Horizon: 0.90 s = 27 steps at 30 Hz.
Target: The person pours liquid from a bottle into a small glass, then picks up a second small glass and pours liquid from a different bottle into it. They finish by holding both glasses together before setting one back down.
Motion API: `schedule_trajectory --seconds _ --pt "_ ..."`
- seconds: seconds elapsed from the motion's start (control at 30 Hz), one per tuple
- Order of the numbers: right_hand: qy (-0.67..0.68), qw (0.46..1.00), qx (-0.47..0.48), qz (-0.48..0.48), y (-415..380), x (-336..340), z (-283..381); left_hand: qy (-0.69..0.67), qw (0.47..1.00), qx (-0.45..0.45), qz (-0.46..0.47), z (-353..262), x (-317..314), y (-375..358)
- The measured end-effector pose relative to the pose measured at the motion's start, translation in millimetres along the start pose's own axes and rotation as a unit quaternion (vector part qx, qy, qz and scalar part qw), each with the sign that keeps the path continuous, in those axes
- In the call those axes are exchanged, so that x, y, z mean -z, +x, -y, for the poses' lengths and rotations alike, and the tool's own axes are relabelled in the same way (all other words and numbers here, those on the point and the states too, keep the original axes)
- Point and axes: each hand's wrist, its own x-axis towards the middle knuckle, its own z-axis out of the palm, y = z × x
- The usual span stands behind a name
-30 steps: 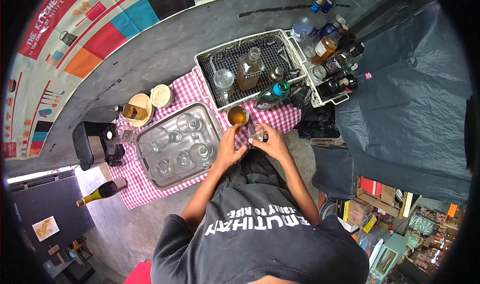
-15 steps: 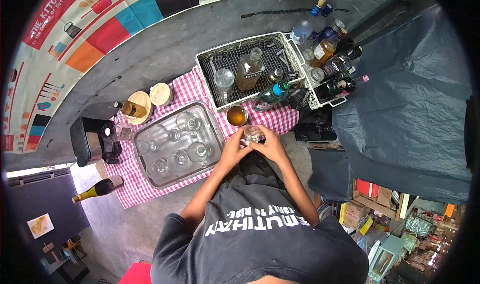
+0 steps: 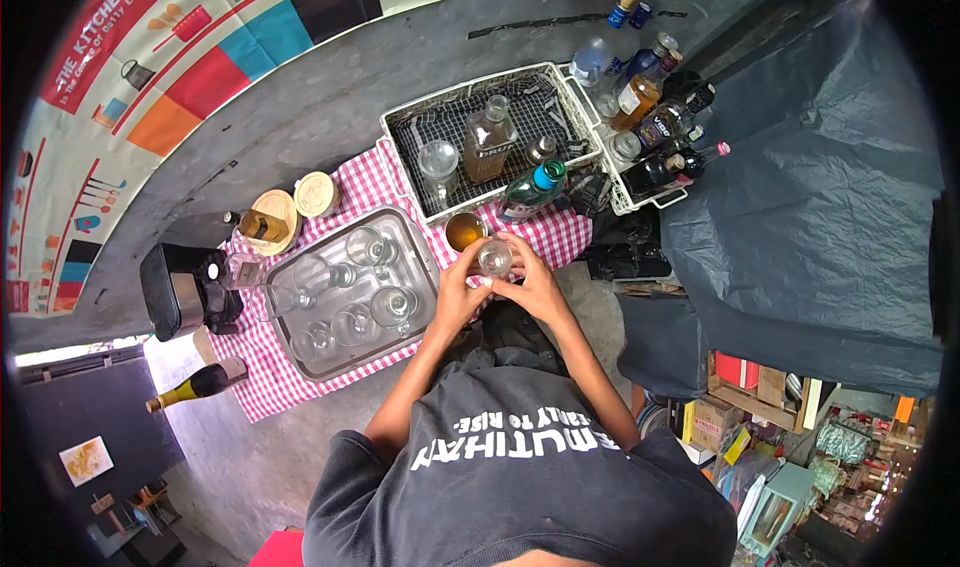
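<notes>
Clear small glass (image 3: 494,257) between left hand (image 3: 457,289) and right hand (image 3: 536,285) grip.

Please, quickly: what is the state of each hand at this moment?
Left hand: closed around the small clear glass, from its left side.
Right hand: closed on the same glass, from its right side.

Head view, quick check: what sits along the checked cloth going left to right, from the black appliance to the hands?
Black appliance → metal tray of glasses → cup of amber liquid → small clear glass, held between left hand and right hand.
</notes>
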Motion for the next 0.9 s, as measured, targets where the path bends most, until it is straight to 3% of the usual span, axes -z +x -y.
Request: schedule_trajectory --seconds 0.17,0.47,0.7,0.77,0.9 --pt "-0.007 1.000 0.002 0.010 -1 15 0 -0.016 1.000 0.016 -0.020 6 -4 7" --pt "0.074 0.980 0.025 -0.181 14 54 1 0.003 0.998 0.037 -0.055 0 -1 22" --pt "0.093 0.968 0.052 -0.225 39 71 -7 -0.016 0.997 0.047 -0.062 -5 -1 25" --pt "0.001 0.968 0.086 -0.236 45 73 -5 -0.024 0.996 0.051 -0.068 -5 0 26" --pt "-0.051 0.976 0.091 -0.192 56 83 -2 -0.038 0.994 0.041 -0.091 -3 -1 31"
